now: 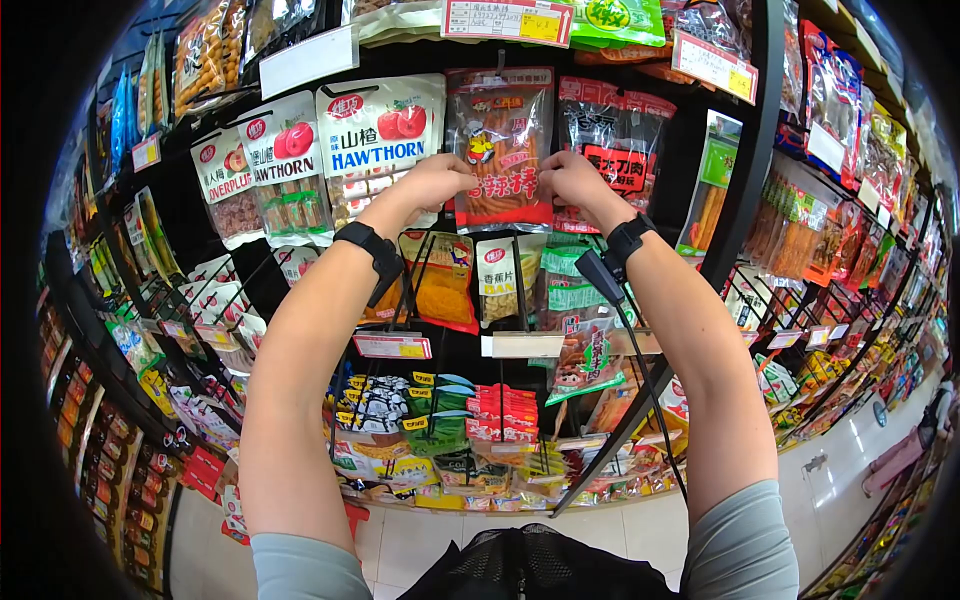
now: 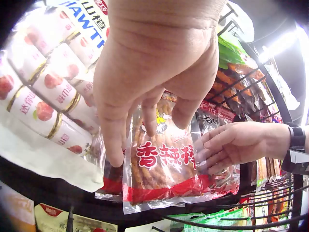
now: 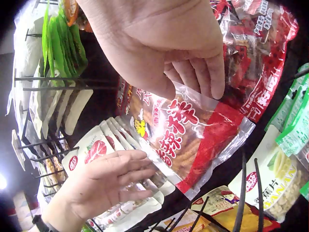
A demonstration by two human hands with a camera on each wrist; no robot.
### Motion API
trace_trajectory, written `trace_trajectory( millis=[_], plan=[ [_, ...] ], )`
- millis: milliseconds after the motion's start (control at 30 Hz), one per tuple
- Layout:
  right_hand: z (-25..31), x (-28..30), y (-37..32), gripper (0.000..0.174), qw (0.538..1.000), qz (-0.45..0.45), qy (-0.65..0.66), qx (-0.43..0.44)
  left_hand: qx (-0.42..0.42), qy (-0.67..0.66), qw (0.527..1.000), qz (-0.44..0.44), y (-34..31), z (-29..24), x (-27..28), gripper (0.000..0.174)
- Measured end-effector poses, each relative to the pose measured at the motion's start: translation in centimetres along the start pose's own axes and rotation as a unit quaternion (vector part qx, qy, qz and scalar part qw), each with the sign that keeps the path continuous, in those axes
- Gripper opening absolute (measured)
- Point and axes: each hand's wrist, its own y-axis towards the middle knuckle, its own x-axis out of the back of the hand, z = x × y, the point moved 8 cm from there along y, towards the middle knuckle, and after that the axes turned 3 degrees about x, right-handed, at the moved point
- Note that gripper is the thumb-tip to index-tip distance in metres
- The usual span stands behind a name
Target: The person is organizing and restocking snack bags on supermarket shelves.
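Note:
A clear, red-edged bag of spicy snack sticks [image 1: 503, 150] hangs upright on the rack in front of me. At its left edge is my left hand [image 1: 430, 188], its fingers nearly straight and the fingertips right at the plastic. My right hand [image 1: 583, 188] is at the opposite edge in the same way, thumb toward the front. In the left wrist view, the fingers of the right hand [image 2: 241, 142] lie along the bag's clear side seam. From the right wrist view, the left hand [image 3: 106, 186] shows its extended fingers beside the bag [image 3: 178, 135].
White hawthorn pouches [image 1: 385, 130] hang to the left, dark red snack bags [image 1: 618, 145] to the right. Below are a banana chip pouch [image 1: 508, 280], projecting wire hooks and a price tag [image 1: 393, 346]. A black rack post [image 1: 745, 150] stands at right.

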Motion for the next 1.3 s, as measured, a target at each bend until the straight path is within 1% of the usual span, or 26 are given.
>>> trace_trajectory(
  millis=[300, 400, 600, 700, 833, 933, 1033, 1200, 1300],
  plan=[
    [0.8, 0.3, -0.8, 0.015, 1.000, -0.009, 0.000, -0.011, 0.003, -0.004, 1.000, -0.004, -0.8, -0.4, 0.0, 0.043],
    [0.9, 0.1, -1.0, 0.015, 1.000, 0.003, 0.014, -0.020, 0.002, -0.006, 1.000, -0.009, -0.8, -0.4, 0.0, 0.043],
    [1.6, 0.2, -1.6, 0.013, 0.999, -0.005, 0.040, -0.020, 0.004, -0.004, 1.000, -0.011, -0.9, -0.4, 0.0, 0.042],
    [1.6, 0.1, -1.5, 0.012, 0.999, 0.011, 0.040, -0.024, 0.000, -0.009, 1.000, -0.011, -0.8, -0.4, 0.0, 0.041],
    [1.8, 0.2, -1.6, 0.011, 0.999, 0.009, 0.045, -0.019, 0.001, -0.018, 1.000, -0.013, -0.8, -0.3, 0.0, 0.040],
    [1.8, 0.3, -1.7, 0.010, 0.998, 0.004, 0.054, -0.018, 0.012, -0.043, 0.999, -0.007, -1.0, -0.2, 0.0, 0.039],
    [1.9, 0.3, -1.8, 0.011, 0.998, 0.006, 0.063, -0.020, -0.003, -0.077, 0.997, -0.008, -1.2, -0.4, 0.1, 0.039],
    [2.4, 0.6, -2.3, 0.012, 0.998, 0.002, 0.061, -0.023, 0.001, -0.110, 0.994, -0.009, -2.0, -0.9, 0.3, 0.039],
    [2.6, 0.9, -2.7, 0.016, 0.999, -0.023, 0.035, -0.027, -0.005, -0.154, 0.988, -0.010, -2.1, -0.8, 0.3, 0.037]
  ],
)
